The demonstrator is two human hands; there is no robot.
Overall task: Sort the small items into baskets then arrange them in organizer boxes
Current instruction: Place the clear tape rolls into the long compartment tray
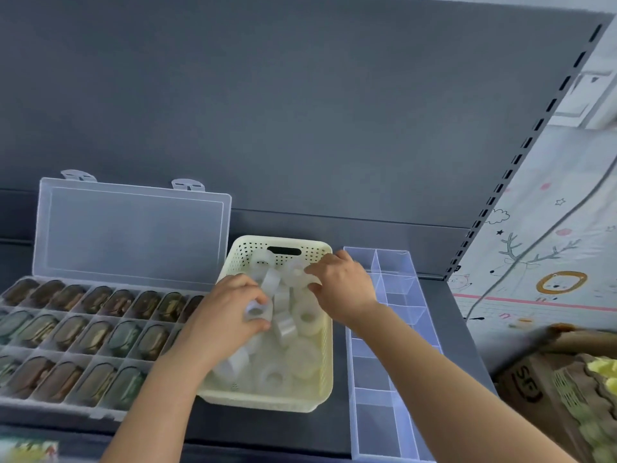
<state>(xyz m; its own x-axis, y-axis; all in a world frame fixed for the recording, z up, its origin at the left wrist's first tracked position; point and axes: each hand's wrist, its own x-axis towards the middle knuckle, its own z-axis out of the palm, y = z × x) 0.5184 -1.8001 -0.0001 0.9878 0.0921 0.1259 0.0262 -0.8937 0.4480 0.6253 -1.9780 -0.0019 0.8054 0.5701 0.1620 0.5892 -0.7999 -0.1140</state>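
Note:
A cream perforated basket [321, 369] sits on the dark shelf, full of several clear tape rolls [302, 359]. Both hands reach into it. My left hand [230, 309] grips one clear tape roll [256, 310] between thumb and fingers at the basket's left side. My right hand [340, 282] is over the basket's far right part, fingers curled on another tape roll [297, 272]. Right of the basket stands a clear divided organizer box [384, 372] with empty compartments. Left of it lies an open clear organizer box [20, 401] filled with several dark oval items [93, 339].
The left organizer's lid [133, 232] stands upright against the grey back panel. A slotted shelf upright [521, 155] runs along the right. A cardboard box [534, 379] with yellow-green baskets sits at the lower right, over a patterned mat [551, 228].

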